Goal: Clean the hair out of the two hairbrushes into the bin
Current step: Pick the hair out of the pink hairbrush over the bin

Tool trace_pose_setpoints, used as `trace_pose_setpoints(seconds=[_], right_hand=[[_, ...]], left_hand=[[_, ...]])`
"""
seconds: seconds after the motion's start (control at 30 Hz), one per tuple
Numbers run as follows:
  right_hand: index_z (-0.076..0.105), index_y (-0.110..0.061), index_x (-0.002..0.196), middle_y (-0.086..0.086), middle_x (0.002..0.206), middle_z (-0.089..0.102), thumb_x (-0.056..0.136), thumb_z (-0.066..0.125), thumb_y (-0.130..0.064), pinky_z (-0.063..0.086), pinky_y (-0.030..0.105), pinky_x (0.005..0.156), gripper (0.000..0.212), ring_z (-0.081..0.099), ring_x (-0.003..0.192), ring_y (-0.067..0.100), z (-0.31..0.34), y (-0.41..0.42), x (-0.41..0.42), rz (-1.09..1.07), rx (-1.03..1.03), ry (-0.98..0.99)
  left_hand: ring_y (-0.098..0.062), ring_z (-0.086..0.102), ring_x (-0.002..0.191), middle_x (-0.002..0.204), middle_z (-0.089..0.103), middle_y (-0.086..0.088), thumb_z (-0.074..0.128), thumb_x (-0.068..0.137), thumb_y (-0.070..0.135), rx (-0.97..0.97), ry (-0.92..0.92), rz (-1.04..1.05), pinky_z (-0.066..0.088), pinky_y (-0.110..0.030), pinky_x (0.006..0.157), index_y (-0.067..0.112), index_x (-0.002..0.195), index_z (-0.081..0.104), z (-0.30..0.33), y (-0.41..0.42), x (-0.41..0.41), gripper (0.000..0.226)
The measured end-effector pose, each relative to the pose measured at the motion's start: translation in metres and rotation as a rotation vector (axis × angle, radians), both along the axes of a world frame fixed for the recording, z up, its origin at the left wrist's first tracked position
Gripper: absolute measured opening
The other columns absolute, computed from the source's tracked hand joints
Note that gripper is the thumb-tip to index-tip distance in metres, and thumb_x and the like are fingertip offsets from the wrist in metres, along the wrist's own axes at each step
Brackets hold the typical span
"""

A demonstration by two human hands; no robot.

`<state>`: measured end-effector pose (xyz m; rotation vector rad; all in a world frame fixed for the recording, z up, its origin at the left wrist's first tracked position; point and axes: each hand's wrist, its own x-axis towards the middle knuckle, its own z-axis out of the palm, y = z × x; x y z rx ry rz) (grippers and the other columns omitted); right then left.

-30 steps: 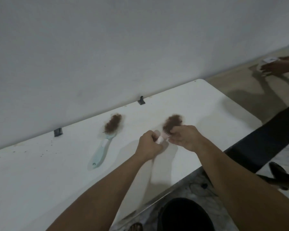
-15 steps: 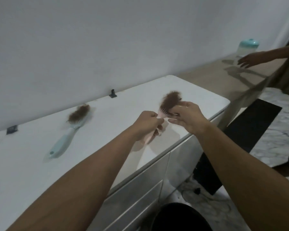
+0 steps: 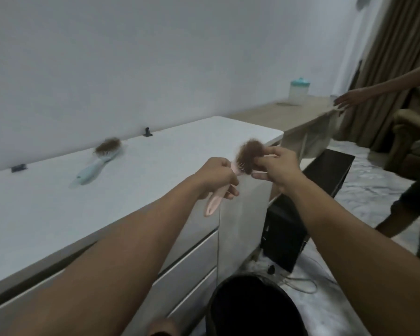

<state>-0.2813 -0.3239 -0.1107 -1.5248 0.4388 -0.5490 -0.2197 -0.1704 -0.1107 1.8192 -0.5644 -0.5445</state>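
Lifted pink brush point(image 3: 218, 187), left hand point(image 3: 217, 178) on handle, right hand point(image 3: 278, 166) pinching hair clump point(image 3: 250, 151)

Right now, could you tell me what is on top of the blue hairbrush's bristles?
A brown clump of hair sits on the blue hairbrush, lying on the white cabinet top. It covers most of the bristles; only a few show.

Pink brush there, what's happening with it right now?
The left hand grips the pink brush by its handle, held out past the white cabinet edge. The right hand pinches the brown hair clump on its bristles. The black bin sits on the floor below. The blue brush, also full of hair, lies untouched on the cabinet.
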Motion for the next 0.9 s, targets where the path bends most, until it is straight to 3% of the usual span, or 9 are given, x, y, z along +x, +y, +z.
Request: trace_pose_setpoints(seconds=[0.13,0.23,0.33,0.4,0.53,0.63,0.73,0.9], right_hand=[[0.062,-0.004,0.111,0.016,0.103,0.070,0.087,0.066,0.000,0.060,0.027,0.060,0.025,0.073,0.089,0.025,-0.031,0.009,-0.041,0.036,-0.060,0.047],[0.060,-0.008,0.105,0.015,0.100,0.068,0.089,0.059,0.006,0.062,0.031,0.063,0.022,0.071,0.091,0.028,-0.056,0.015,-0.059,0.052,-0.029,0.097],[0.060,-0.009,0.104,0.013,0.098,0.068,0.093,0.050,0.006,0.062,0.034,0.065,0.021,0.071,0.089,0.026,-0.082,0.020,-0.073,0.085,0.005,0.177],[0.061,-0.009,0.101,0.011,0.095,0.068,0.095,0.048,0.003,0.062,0.036,0.067,0.019,0.071,0.087,0.025,-0.102,0.020,-0.079,0.094,0.008,0.213],[0.060,0.000,0.111,0.019,0.096,0.065,0.089,0.055,0.005,0.062,0.041,0.068,0.023,0.069,0.081,0.026,-0.143,0.015,-0.087,0.060,0.014,0.301],[0.053,0.001,0.111,0.024,0.095,0.063,0.085,0.064,0.005,0.061,0.037,0.057,0.029,0.065,0.072,0.028,-0.169,0.015,-0.095,0.007,0.055,0.339],[0.049,-0.003,0.111,0.019,0.082,0.059,0.087,0.061,0.006,0.053,0.033,0.047,0.029,0.055,0.058,0.024,-0.192,0.018,-0.100,-0.014,0.137,0.336],[0.061,-0.011,0.106,0.015,0.098,0.064,0.089,0.067,-0.015,0.060,0.037,0.057,0.018,0.068,0.077,0.026,-0.241,0.011,-0.107,0.090,-0.053,0.440]], left_hand=[[-0.027,0.067,0.066,0.089,0.063,-0.015,0.065,0.085,0.013,0.060,-0.021,-0.038,0.052,-0.029,0.051,0.006,0.095,0.061,-0.027,0.006,-0.033,0.013],[-0.023,0.063,0.060,0.086,0.062,-0.012,0.065,0.085,0.042,0.073,0.028,-0.036,0.047,-0.025,0.047,0.015,0.092,0.069,-0.061,0.009,-0.047,0.028],[-0.021,0.060,0.053,0.086,0.062,-0.012,0.061,0.082,0.059,0.098,0.089,-0.016,0.044,-0.023,0.044,0.014,0.107,0.067,-0.093,0.011,-0.060,0.052],[-0.023,0.059,0.049,0.082,0.063,-0.014,0.061,0.081,0.061,0.131,0.084,0.033,0.043,-0.023,0.044,0.008,0.108,0.065,-0.111,0.012,-0.068,0.059],[-0.027,0.062,0.043,0.069,0.067,-0.015,0.061,0.079,0.063,0.247,-0.021,0.129,0.044,-0.025,0.044,0.005,0.084,0.063,-0.149,0.012,-0.079,0.059],[-0.031,0.066,0.044,0.060,0.065,-0.013,0.061,0.077,0.060,0.309,-0.049,0.129,0.045,-0.026,0.042,0.009,0.069,0.056,-0.180,0.009,-0.083,0.052],[-0.031,0.069,0.046,0.055,0.067,-0.012,0.057,0.078,0.058,0.398,-0.079,0.087,0.055,-0.034,0.052,0.011,0.066,0.058,-0.205,0.009,-0.089,0.049],[-0.028,0.069,0.046,0.054,0.065,-0.008,0.055,0.085,0.052,0.534,-0.098,0.010,0.048,-0.026,0.046,0.011,0.066,0.060,-0.247,0.005,-0.092,0.045]])
